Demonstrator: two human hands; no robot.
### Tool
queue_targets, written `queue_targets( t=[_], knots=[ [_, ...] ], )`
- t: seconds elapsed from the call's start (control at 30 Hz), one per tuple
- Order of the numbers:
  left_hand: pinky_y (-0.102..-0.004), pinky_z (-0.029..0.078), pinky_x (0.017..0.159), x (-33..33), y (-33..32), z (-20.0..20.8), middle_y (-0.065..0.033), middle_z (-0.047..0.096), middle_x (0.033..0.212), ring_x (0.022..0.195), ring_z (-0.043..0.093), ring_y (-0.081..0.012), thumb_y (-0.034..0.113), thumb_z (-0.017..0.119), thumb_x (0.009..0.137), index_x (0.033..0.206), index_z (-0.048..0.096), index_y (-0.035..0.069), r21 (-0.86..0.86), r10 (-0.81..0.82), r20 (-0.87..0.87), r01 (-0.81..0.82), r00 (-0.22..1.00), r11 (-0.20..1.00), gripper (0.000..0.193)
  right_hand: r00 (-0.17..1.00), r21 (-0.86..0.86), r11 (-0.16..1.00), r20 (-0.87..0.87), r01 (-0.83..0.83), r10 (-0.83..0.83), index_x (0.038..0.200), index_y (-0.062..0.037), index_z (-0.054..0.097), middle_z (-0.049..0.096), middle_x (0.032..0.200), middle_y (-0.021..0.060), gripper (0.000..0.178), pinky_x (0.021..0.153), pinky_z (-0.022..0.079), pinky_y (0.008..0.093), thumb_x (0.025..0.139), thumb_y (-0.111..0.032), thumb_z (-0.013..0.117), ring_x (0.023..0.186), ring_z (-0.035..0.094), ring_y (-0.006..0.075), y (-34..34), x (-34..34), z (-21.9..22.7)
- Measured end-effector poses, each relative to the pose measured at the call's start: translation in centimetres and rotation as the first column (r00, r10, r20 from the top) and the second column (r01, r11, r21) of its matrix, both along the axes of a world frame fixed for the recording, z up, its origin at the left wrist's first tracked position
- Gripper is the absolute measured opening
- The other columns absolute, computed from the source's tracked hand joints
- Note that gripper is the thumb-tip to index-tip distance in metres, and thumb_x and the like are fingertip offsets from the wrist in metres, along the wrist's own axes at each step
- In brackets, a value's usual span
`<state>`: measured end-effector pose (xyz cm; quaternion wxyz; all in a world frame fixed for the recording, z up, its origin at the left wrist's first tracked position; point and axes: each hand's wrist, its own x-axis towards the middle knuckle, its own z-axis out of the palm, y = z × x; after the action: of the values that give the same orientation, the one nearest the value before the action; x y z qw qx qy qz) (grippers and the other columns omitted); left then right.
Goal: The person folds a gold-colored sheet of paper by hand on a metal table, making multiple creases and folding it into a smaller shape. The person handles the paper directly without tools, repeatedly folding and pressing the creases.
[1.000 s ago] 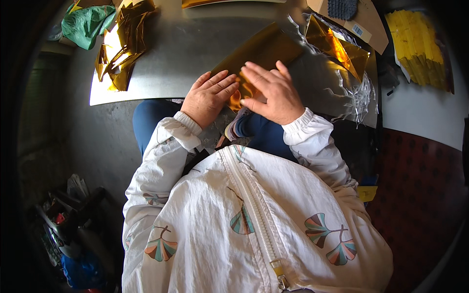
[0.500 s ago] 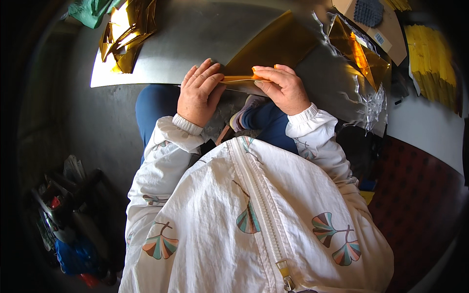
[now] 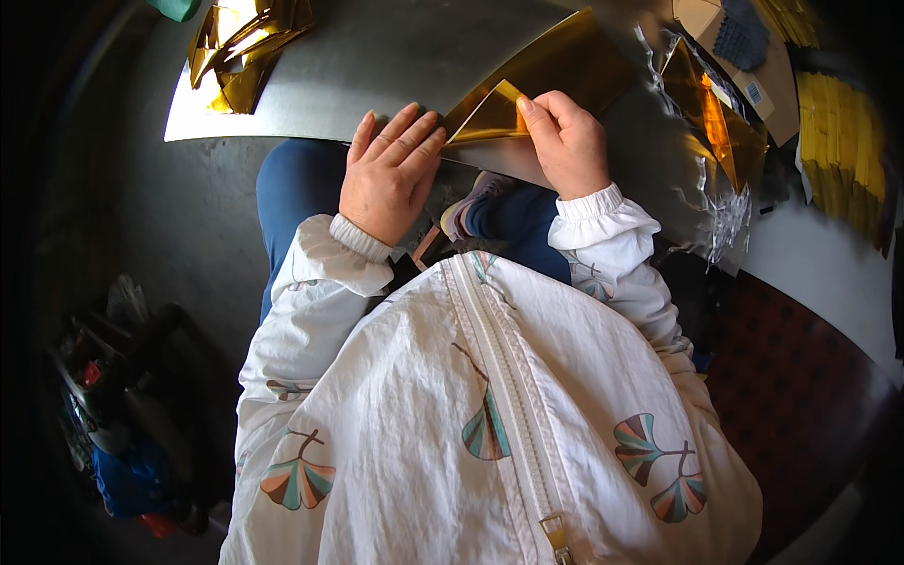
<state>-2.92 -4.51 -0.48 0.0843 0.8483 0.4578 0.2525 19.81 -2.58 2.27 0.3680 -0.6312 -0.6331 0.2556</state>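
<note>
Nearest, short of the metal table (image 3: pixel 377 71): your white jacket (image 3: pixel 405 395), and your left knee (image 3: pixel 299 184) close under the table's near edge. At that edge, your left hand (image 3: pixel 391 169) lies palm down, open, fingers extended, tips at the near end of the gold sheet (image 3: pixel 565 71). Your right hand (image 3: pixel 568 141), also at the near edge, pinches a folded-up flap of the sheet, thumb against fingers. Sheet slants from the table's near edge toward its far right. Widest room: grey metal between the sheet and folded gold pieces (image 3: pixel 250 71) at the table's left end. Tighter on the table's right: gold bundle (image 3: pixel 711 118), silver strands (image 3: pixel 723 215) at the edge. Beyond the table's right end: yellow stack (image 3: pixel 843 141).
</note>
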Motion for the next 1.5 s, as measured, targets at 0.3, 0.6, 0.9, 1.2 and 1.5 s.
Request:
queue_targets(
  t=[0.3, 0.6, 0.9, 1.2, 1.5],
  knots=[
    [-0.0523, 0.028, 0.113, -0.5, -0.6, 0.4, -0.0061, 0.059, 0.135, 0.133, 0.048, -0.0238, 0.015, 0.065, 0.088, 0.124, 0.064, 0.011, -0.058, -0.009, -0.001, 0.009, 1.000, 0.998, 0.036, 0.989, 0.031, 0.999, 0.140, 0.031, -0.035, 0.076, -0.0024, 0.060, 0.062, 0.066, 0.0157, 0.023, 0.054, 0.048, 0.0395, 0.091, -0.019, 0.064, 0.060, 0.061, 0.0351, 0.6, -0.7, -0.2],
    [-0.0516, 0.029, 0.113, -0.3, -0.3, 0.3, -0.0061, 0.059, 0.134, 0.132, 0.049, -0.0249, 0.015, 0.068, 0.085, 0.121, 0.065, 0.010, -0.082, 0.029, 0.098, -0.021, 0.995, 0.996, 0.036, 0.940, 0.193, 0.921, 0.106, -0.339, 0.324, 0.095, -0.0053, 0.064, 0.069, 0.098, 0.0094, 0.012, 0.090, 0.048, 0.0403, 0.085, -0.009, 0.068, 0.092, 0.064, 0.0277, -1.6, 2.2, -0.3],
    [-0.0472, 0.032, 0.112, -0.6, -0.4, -0.1, -0.0068, 0.059, 0.135, 0.132, 0.048, -0.0255, 0.012, 0.071, 0.082, 0.126, 0.062, 0.011, -0.075, 0.043, 0.105, -0.035, 0.994, 0.997, 0.045, 0.848, 0.203, 0.887, 0.439, -0.415, 0.296, 0.109, -0.0084, 0.069, 0.066, 0.121, 0.0067, 0.030, 0.107, 0.040, 0.0460, 0.078, -0.006, 0.071, 0.108, 0.062, 0.0235, -4.3, 2.3, -1.0],
    [-0.0354, 0.041, 0.105, 0.0, 1.7, 5.3, -0.0128, 0.062, 0.131, 0.128, 0.053, -0.0260, 0.009, 0.077, 0.082, 0.131, 0.056, 0.000, -0.222, 0.043, 0.715, 0.168, 0.698, 0.960, 0.054, 0.983, 0.240, 0.967, -0.139, -0.087, 0.123, 0.097, 0.0003, 0.067, 0.069, 0.085, 0.0095, 0.010, 0.067, 0.051, 0.0265, 0.091, -0.007, 0.067, 0.074, 0.065, 0.0164, -3.7, 1.4, 6.3],
    [-0.0218, 0.049, 0.079, 2.6, 1.2, 14.0, -0.0027, 0.070, 0.094, 0.085, 0.061, -0.0074, 0.012, 0.068, 0.093, 0.106, 0.066, -0.003, -0.327, 0.183, 0.931, 0.502, 0.315, 0.801, 0.020, 0.878, 0.148, 0.987, -0.463, -0.056, 0.119, 0.088, 0.0007, 0.063, 0.052, 0.071, -0.0066, 0.016, 0.058, 0.037, 0.0191, 0.097, -0.012, 0.062, 0.067, 0.043, 0.0013, -3.6, 0.9, 14.1]
  ],
)
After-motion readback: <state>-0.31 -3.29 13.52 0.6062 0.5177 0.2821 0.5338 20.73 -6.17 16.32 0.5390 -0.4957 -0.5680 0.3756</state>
